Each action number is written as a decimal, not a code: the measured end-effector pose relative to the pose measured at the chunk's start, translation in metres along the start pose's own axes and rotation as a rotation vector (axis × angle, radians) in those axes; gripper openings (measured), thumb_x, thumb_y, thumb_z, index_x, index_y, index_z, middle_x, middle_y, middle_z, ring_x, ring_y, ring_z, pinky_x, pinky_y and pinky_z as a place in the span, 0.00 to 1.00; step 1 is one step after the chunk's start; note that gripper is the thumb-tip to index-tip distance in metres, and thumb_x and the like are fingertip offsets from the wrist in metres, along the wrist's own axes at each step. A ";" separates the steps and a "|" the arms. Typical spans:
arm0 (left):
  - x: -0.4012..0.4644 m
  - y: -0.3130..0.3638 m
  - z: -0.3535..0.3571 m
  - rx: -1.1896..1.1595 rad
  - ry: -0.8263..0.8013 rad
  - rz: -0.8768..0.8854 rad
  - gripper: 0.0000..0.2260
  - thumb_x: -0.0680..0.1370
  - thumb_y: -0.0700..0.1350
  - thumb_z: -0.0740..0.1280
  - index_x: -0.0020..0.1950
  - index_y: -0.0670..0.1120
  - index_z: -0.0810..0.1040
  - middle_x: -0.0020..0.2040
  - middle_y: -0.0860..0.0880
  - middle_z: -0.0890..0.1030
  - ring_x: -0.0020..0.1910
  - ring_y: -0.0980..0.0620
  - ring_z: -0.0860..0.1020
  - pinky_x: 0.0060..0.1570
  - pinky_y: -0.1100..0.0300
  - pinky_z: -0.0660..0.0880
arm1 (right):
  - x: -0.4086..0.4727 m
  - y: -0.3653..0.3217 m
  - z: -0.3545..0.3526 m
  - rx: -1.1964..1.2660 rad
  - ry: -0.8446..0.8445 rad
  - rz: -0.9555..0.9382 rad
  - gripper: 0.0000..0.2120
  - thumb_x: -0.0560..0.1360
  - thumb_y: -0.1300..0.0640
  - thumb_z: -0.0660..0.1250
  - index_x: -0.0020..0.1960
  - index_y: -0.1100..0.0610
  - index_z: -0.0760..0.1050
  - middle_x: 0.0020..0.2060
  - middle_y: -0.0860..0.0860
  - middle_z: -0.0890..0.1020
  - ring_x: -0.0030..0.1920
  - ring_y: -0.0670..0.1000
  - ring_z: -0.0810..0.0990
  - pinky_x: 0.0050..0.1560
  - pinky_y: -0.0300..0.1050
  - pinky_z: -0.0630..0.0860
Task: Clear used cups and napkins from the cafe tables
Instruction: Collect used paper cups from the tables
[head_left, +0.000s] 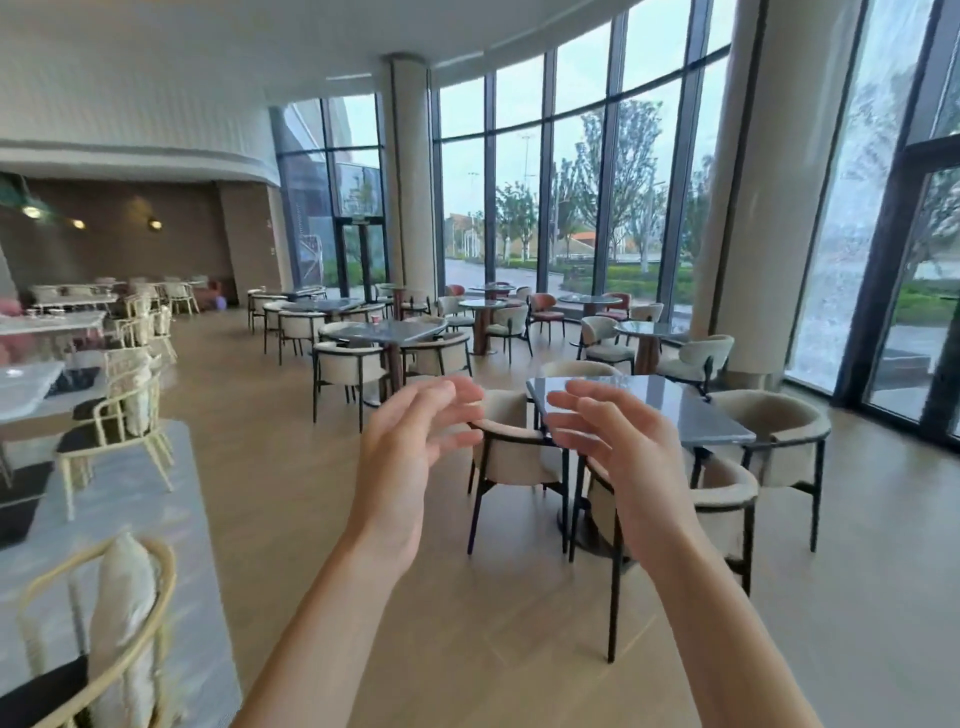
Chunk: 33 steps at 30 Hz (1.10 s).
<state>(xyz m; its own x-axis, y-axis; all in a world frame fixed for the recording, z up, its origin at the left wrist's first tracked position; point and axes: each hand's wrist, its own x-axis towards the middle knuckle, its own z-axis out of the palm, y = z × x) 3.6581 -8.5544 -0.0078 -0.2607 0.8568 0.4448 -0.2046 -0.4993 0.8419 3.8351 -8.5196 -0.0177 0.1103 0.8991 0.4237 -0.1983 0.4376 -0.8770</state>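
Observation:
Both hands are raised in front of me with nothing in them. My left hand (410, 457) has its fingers spread and relaxed, palm turned right. My right hand (618, 441) mirrors it, palm turned left. Behind them stands a square grey table (691, 410) with cream chairs around it; I see nothing on its top. Farther back, a small red cup (375, 319) stands on another grey table (410, 330). No napkins are visible from here.
Cream armchairs (514, 447) ring the near table. Pale wire-frame chairs (119, 415) and white tables (26, 384) line the left side. A wide strip of wooden floor (270, 467) runs between them. Columns and tall windows curve along the right.

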 end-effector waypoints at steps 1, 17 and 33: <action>0.023 -0.009 0.000 0.015 0.012 0.011 0.11 0.83 0.37 0.62 0.50 0.41 0.84 0.52 0.37 0.86 0.49 0.45 0.85 0.54 0.45 0.82 | 0.026 0.011 0.008 0.018 -0.019 -0.006 0.09 0.81 0.65 0.64 0.54 0.60 0.83 0.48 0.54 0.88 0.50 0.56 0.87 0.53 0.45 0.83; 0.338 -0.159 -0.078 0.176 0.326 0.068 0.11 0.83 0.37 0.61 0.53 0.38 0.84 0.50 0.41 0.87 0.51 0.42 0.86 0.51 0.48 0.82 | 0.356 0.208 0.134 0.127 -0.297 0.100 0.09 0.81 0.66 0.63 0.54 0.60 0.82 0.48 0.54 0.88 0.50 0.57 0.87 0.52 0.44 0.83; 0.713 -0.304 -0.194 0.131 0.284 0.063 0.11 0.83 0.37 0.62 0.52 0.38 0.84 0.48 0.39 0.86 0.49 0.42 0.85 0.51 0.47 0.83 | 0.661 0.393 0.322 0.061 -0.228 0.121 0.09 0.81 0.67 0.63 0.56 0.63 0.81 0.49 0.56 0.88 0.50 0.58 0.86 0.55 0.50 0.82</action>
<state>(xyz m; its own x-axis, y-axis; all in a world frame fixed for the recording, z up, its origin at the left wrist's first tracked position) 3.3513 -7.8165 -0.0056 -0.5259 0.7456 0.4094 -0.0613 -0.5133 0.8560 3.5160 -7.7496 -0.0094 -0.1387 0.9216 0.3625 -0.2555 0.3204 -0.9122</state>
